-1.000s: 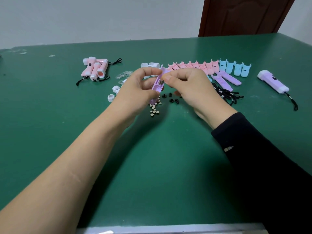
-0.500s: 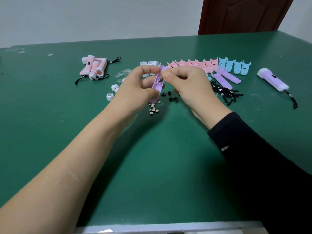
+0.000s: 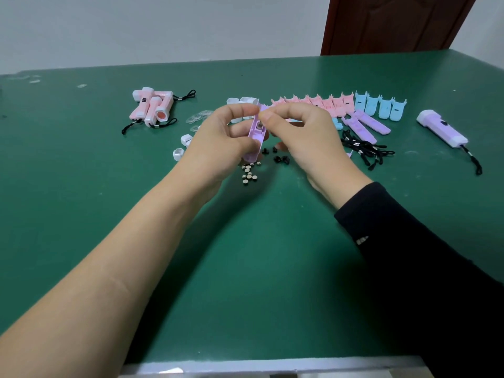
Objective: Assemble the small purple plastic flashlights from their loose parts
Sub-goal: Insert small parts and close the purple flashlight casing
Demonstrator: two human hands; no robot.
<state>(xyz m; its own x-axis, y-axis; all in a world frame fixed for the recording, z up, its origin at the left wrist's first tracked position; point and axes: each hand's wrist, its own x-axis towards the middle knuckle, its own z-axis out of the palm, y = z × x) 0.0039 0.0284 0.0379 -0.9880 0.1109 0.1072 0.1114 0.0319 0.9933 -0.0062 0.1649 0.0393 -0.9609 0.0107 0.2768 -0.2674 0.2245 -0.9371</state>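
Note:
My left hand (image 3: 218,140) grips a purple flashlight half-shell (image 3: 256,135), held upright above the table with its open inner side facing me. My right hand (image 3: 302,137) pinches at the shell's top end with thumb and forefinger; whatever it holds there is too small to see. Below the shell lie several small round button batteries (image 3: 248,173) and tiny black switch parts (image 3: 281,158). Two loose purple shells (image 3: 365,126) lie to the right. A finished purple flashlight (image 3: 441,129) with a black lanyard rests at far right.
Finished pink flashlights (image 3: 152,107) lie at back left. Rows of pink shells (image 3: 321,103) and blue shells (image 3: 381,106) line the back. Black lanyards (image 3: 365,150), white end caps (image 3: 182,147) and clear lenses (image 3: 197,118) are scattered on the green table (image 3: 245,255).
Both hands stay together on the purple shell; my right fingers have shifted slightly at its top end. Nothing on the table has moved.

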